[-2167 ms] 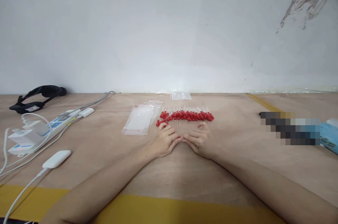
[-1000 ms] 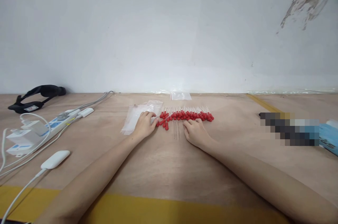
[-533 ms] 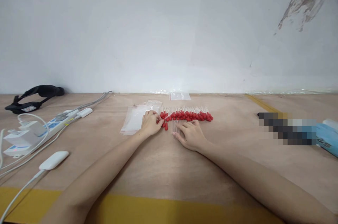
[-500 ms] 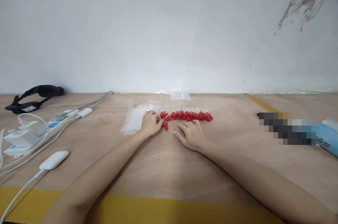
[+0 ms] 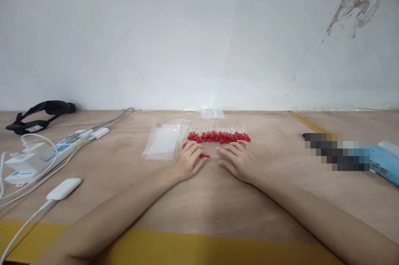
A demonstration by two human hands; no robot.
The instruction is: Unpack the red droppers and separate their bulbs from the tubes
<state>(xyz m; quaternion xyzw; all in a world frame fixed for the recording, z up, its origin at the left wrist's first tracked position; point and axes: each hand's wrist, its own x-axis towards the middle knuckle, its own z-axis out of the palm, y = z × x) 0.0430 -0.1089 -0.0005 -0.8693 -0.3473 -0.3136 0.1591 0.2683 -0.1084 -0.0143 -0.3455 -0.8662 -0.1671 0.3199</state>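
Note:
A row of clear droppers with red bulbs [image 5: 218, 136] lies on the wooden table [image 5: 199, 198], near the wall. In front of the row, a few droppers [image 5: 208, 156] lie sideways between my hands, red bulbs to the left. My left hand [image 5: 188, 159] is curled, its fingertips pinched on those red bulbs. My right hand [image 5: 237, 158] lies on the table with its fingers stretched out and slightly apart. Its fingertips reach the clear ends of the same droppers. A stack of clear zip bags [image 5: 162, 145] lies just left of my left hand.
A small clear bag [image 5: 212, 113] lies by the wall. At the left are a power strip with chargers [image 5: 46, 154], white cables, a white adapter [image 5: 63, 188] and a black strap [image 5: 43, 111]. A blurred-out object [image 5: 336, 151] and a blue pack [image 5: 384, 165] lie at the right.
My left hand came back from the zip bags and the row's left end, toward me. Both hands now meet at a few droppers turned sideways in front of the row.

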